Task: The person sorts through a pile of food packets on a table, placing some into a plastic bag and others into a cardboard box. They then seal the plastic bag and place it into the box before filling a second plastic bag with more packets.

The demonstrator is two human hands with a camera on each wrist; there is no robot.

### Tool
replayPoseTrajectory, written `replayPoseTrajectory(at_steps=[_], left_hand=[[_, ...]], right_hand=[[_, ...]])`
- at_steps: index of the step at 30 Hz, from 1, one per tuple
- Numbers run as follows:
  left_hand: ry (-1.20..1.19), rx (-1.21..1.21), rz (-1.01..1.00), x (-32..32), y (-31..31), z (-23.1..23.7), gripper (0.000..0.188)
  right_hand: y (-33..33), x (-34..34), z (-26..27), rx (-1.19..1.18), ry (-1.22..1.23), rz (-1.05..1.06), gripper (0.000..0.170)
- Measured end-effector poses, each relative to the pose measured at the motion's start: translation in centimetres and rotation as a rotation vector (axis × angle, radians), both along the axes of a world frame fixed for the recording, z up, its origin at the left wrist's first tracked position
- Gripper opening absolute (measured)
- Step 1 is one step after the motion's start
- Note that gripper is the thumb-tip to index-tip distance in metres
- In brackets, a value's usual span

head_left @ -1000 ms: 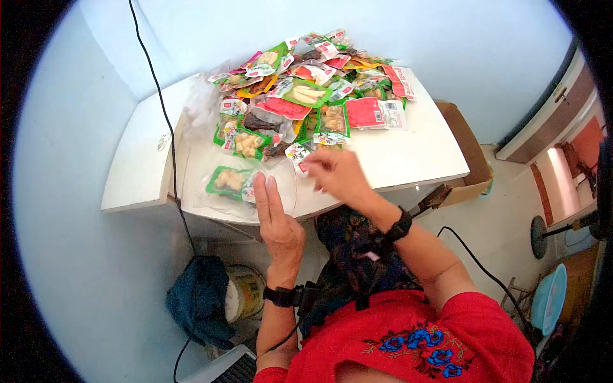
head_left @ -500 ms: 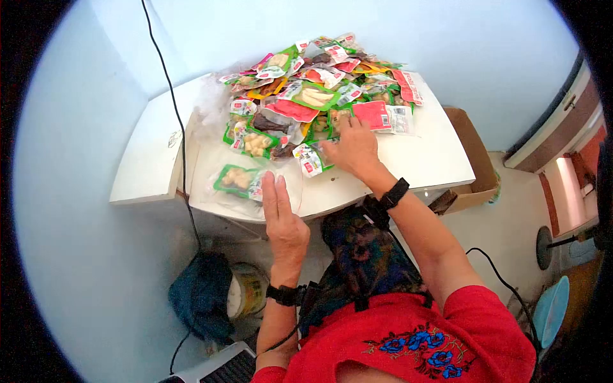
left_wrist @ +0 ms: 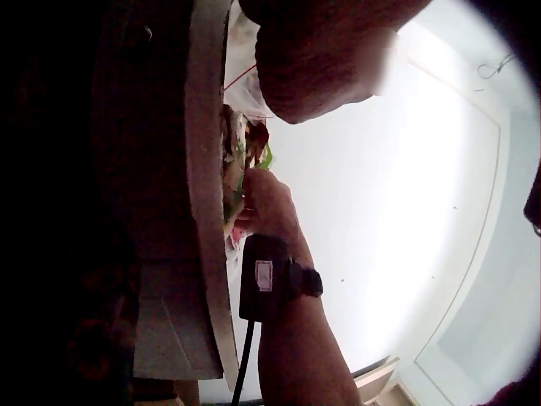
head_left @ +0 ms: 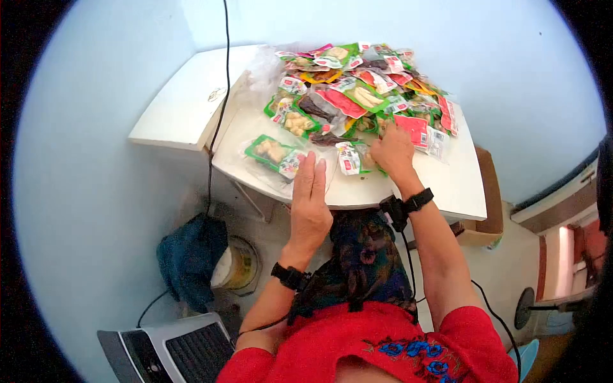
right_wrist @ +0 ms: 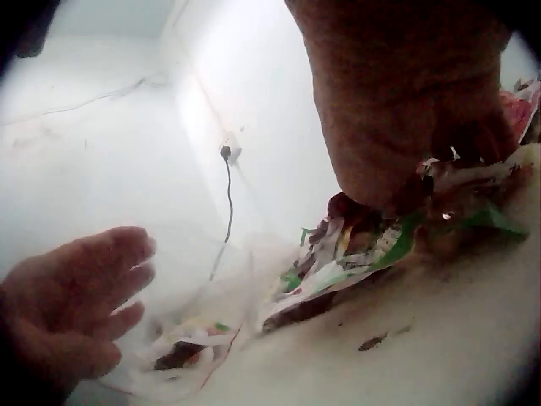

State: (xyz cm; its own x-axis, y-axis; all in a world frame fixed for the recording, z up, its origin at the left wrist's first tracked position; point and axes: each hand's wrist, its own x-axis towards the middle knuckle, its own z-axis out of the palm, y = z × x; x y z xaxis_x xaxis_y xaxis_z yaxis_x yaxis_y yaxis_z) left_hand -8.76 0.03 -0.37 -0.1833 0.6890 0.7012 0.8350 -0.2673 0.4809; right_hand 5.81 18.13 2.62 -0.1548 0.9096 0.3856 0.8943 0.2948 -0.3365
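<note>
Posture of the left hand [head_left: 311, 214]: fingers straight, gripping nothing, tips beside a green-edged plastic packet of pale pieces [head_left: 273, 152] set amid thin clear bag film [head_left: 281, 183]. A white-labelled green packet [head_left: 349, 158] lies on the white table [head_left: 447, 186] beside the right hand [head_left: 393, 153]; its grip cannot be told. Beyond: a multicoloured packet pile [head_left: 357, 96]. Step, apparently: packet selection. Next move likely calls for pinching one packet's edge.

Bright, even light washes the curved white tabletop [head_left: 454, 182] here, the head view bowed and black-rimmed. Both wrist views look soft: a broad pale surface [left_wrist: 380, 211] glares in the left; the person's bare right hand [right_wrist: 397, 110] is shadowed in the right.
</note>
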Motion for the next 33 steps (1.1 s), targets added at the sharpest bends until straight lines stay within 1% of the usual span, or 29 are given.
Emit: replayPoseTrajectory(at_steps=[2,4,5,7,8,9,12,14,15,18,21,24,25,28,30,31,33], left_hand=[[0.009,0.023,0.011,-0.1,0.0,0.0,0.065],[0.017,0.027,0.013,-0.2,0.0,0.0,0.065],[0.009,0.021,0.009,-0.2,-0.1,0.0,0.061],[-0.006,0.014,-0.002,-0.2,-0.1,0.0,0.055],[-0.012,0.007,-0.003,-0.1,-0.2,0.1,0.055],[-0.018,0.0,-0.004,-0.1,-0.2,0.2,0.055],[-0.026,0.003,-0.006,-0.1,-0.1,0.2,0.057],[-0.031,0.008,-0.009,-0.2,0.0,0.2,0.058],[-0.035,0.009,-0.013,-0.2,0.0,0.2,0.059],[-0.042,0.005,-0.022,-0.2,0.0,0.4,0.06],[-0.048,0.0,-0.032,-0.4,0.1,0.4,0.06],[-0.065,0.009,-0.033,-0.5,0.2,0.4,0.061],[-0.074,0.013,-0.035,-0.4,0.3,0.4,0.061],[-0.088,-0.01,-0.036,-0.3,0.3,0.4,0.062],[-0.091,-0.007,-0.058,-0.3,0.1,0.6,0.064],[-0.091,-0.006,-0.066,-0.3,0.1,0.7,0.065],[-0.078,-0.014,-0.077,-0.4,-0.1,0.7,0.067]], right_hand=[[0.5,0.8,-0.4,-0.098,0.044,-0.042,0.032],[1.3,2.6,-1.5,0.038,0.094,0.01,0.028],[1.6,3.6,-2.0,0.105,0.119,0.034,0.026],[1.4,4.9,-1.6,0.077,0.234,0.057,0.027],[1.2,5.6,-1.4,0.062,0.29,0.066,0.028],[1.2,6.2,-2.1,0.135,0.414,0.116,0.036],[1.1,8.3,-3.3,0.053,0.389,0.15,0.032],[0.8,9.1,-4.5,0.009,0.431,0.221,0.027],[0.5,9.1,-4.4,-0.012,0.452,0.257,0.025],[-0.4,8.9,-3.4,-0.1,0.659,0.179,0.022],[-2.1,8.3,-1.0,-0.048,0.824,0.237,0.021],[-6.8,7.1,2.8,-0.201,0.964,0.296,0.02],[-8.4,6.6,4.0,-0.297,0.979,0.3,0.022],[-10.4,6.5,3.9,-0.719,1.013,0.37,0.022],[-11.2,5.0,2.9,-0.837,1.093,0.42,0.022],[-11.6,4.3,3.1,-0.938,1.11,0.414,0.023],[-11.9,2.8,2.7,-1.044,1.182,0.462,0.023]])
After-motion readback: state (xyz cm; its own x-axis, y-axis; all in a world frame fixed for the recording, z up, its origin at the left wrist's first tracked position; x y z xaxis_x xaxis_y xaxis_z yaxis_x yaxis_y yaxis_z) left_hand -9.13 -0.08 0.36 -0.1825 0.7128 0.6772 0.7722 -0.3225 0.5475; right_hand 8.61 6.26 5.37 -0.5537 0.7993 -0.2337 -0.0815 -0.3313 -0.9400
